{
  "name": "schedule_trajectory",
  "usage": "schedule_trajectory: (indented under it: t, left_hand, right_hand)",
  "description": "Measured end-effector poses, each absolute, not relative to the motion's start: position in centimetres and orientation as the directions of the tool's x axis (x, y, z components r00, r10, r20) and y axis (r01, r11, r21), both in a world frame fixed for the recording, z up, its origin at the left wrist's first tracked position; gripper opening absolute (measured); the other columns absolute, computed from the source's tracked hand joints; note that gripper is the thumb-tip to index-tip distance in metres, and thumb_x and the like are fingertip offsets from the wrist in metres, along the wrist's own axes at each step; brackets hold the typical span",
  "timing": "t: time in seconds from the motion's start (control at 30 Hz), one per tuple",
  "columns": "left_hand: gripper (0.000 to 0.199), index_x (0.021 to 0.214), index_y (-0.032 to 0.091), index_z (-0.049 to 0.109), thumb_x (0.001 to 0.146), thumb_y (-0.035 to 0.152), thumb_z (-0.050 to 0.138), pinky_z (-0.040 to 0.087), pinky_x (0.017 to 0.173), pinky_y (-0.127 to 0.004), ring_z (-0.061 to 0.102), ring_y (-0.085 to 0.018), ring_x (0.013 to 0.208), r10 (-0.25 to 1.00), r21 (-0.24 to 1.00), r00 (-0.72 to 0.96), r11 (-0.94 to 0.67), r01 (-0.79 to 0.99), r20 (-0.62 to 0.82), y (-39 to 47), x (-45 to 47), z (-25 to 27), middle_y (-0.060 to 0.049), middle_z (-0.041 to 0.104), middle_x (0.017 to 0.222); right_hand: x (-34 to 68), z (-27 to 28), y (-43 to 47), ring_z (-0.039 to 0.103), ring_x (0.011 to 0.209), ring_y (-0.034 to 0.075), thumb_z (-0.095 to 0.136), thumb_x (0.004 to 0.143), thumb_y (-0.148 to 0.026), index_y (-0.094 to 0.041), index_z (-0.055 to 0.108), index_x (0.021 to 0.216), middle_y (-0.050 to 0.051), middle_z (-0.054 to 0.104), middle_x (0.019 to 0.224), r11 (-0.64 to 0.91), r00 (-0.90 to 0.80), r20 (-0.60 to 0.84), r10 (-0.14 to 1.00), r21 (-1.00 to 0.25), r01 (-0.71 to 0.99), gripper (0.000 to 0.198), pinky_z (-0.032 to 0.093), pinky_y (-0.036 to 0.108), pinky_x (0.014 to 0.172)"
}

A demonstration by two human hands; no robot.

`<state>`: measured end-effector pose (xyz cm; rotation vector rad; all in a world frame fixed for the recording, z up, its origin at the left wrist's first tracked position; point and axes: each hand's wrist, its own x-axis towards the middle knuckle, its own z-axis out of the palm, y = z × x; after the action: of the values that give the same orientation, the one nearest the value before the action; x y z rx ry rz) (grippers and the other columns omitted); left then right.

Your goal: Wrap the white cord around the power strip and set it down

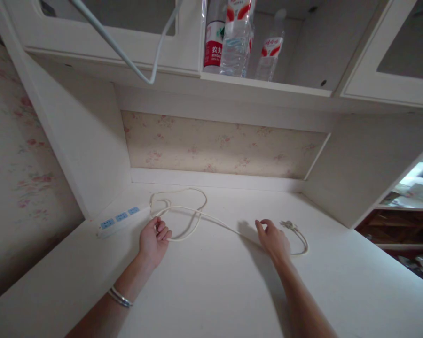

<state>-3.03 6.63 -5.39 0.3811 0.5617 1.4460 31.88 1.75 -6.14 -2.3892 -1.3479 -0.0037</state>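
Note:
My left hand is closed on a loop of the cream power cord, just right of the power strip. The strip is white with blue socket faces and lies at the left of the white desktop. Loose loops of cord spread beyond my left hand, and one length runs right, passing below my right hand. That hand hovers over the desk, thumb and forefinger curved with a gap between them and nothing visible there. Beside it, on the right, lies the plug at the end of a bent piece of cord.
Above the desk hangs a white cabinet shelf with several plastic bottles. A pale bent rod or cable dangles at upper left, close to the camera. White side panels bound the desk left and right.

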Motion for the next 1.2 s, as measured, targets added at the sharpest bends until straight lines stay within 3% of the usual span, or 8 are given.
schedule_trajectory:
  t: [0.17,0.3,0.4,0.7,0.83,0.93,1.07,1.2]
  left_hand:
    - [0.012,0.069,0.017,0.045,0.08,0.014,0.049,0.029,0.039,-0.02,0.03,-0.003,0.035,0.994,0.502,0.048,0.093,-0.86,-0.102,6.6,-3.1,-5.4,0.009,0.035,0.051]
    - [0.012,0.069,0.017,0.044,0.08,0.013,0.049,0.029,0.04,-0.02,0.031,-0.003,0.035,0.992,0.504,0.055,0.107,-0.857,-0.117,6.6,-2.9,-5.4,0.008,0.035,0.052]
    - [0.012,0.07,0.017,0.044,0.08,0.013,0.048,0.028,0.04,-0.02,0.031,-0.003,0.036,0.987,0.523,0.054,0.126,-0.843,-0.15,6.7,-2.8,-5.5,0.008,0.035,0.053]
    - [0.012,0.073,0.017,0.043,0.085,0.015,0.045,0.033,0.04,-0.019,0.038,-0.005,0.038,0.959,0.571,0.093,0.237,-0.786,-0.269,6.5,-2.0,-6.0,0.006,0.041,0.056]
    - [0.008,0.079,0.018,0.044,0.087,0.017,0.044,0.048,0.053,-0.025,0.06,-0.013,0.056,0.93,0.628,0.085,0.307,-0.715,-0.357,6.1,-1.3,-6.5,-0.003,0.057,0.07]
    - [0.005,0.082,0.018,0.046,0.087,0.019,0.045,0.054,0.065,-0.036,0.067,-0.021,0.073,0.908,0.662,0.153,0.393,-0.639,-0.391,5.7,-1.0,-6.7,-0.007,0.061,0.082]
    - [0.011,0.086,0.018,0.047,0.087,0.028,0.048,0.054,0.073,-0.046,0.069,-0.026,0.078,0.87,0.702,0.254,0.491,-0.516,-0.421,5.3,-1.0,-6.5,-0.009,0.061,0.09]
    - [0.018,0.094,0.021,0.045,0.088,0.038,0.047,0.052,0.072,-0.05,0.069,-0.028,0.077,0.854,0.736,0.303,0.518,-0.435,-0.422,4.8,-1.2,-5.4,-0.01,0.06,0.096]
  right_hand:
    - [31.8,-6.1,1.7,0.063,0.091,0.031,0.021,0.089,-0.051,-0.023,0.065,0.105,0.015,0.068,0.094,-0.496,0.501,-0.028,0.865,-0.206,0.844,0.055,0.044,0.041,0.073]
    - [32.7,-6.2,1.5,0.062,0.096,0.035,0.016,0.084,-0.066,-0.019,0.067,0.102,0.019,0.067,0.099,-0.557,0.554,-0.064,0.83,-0.17,0.813,0.072,0.045,0.046,0.077]
    - [33.1,-6.4,1.4,0.062,0.096,0.035,0.025,0.083,-0.065,-0.015,0.069,0.1,0.02,0.066,0.101,-0.577,0.572,-0.078,0.817,-0.13,0.807,0.068,0.046,0.046,0.077]
    - [31.1,-6.4,1.4,0.064,0.088,0.03,0.03,0.088,-0.051,-0.022,0.07,0.089,0.014,0.069,0.093,-0.415,0.416,0.02,0.909,-0.046,0.909,0.049,0.047,0.039,0.071]
    - [30.3,-6.6,1.4,0.064,0.084,0.027,0.033,0.088,-0.05,-0.022,0.068,0.09,0.011,0.067,0.094,-0.293,0.297,0.07,0.952,-0.055,0.954,0.045,0.046,0.037,0.07]
    - [30.2,-6.8,1.7,0.063,0.088,0.025,0.04,0.087,-0.045,-0.023,0.066,0.103,0.011,0.064,0.097,-0.231,0.239,0.111,0.965,-0.078,0.97,0.038,0.045,0.033,0.074]
    - [31.5,-6.4,1.9,0.061,0.095,0.023,0.037,0.088,-0.043,-0.022,0.06,0.117,0.012,0.064,0.104,-0.354,0.376,0.206,0.903,-0.138,0.925,0.041,0.044,0.031,0.079]
    - [34.7,-6.1,1.4,0.064,0.088,0.028,0.02,0.09,-0.053,-0.024,0.063,0.112,0.015,0.067,0.094,-0.618,0.653,0.149,0.743,-0.224,0.754,0.057,0.046,0.039,0.073]
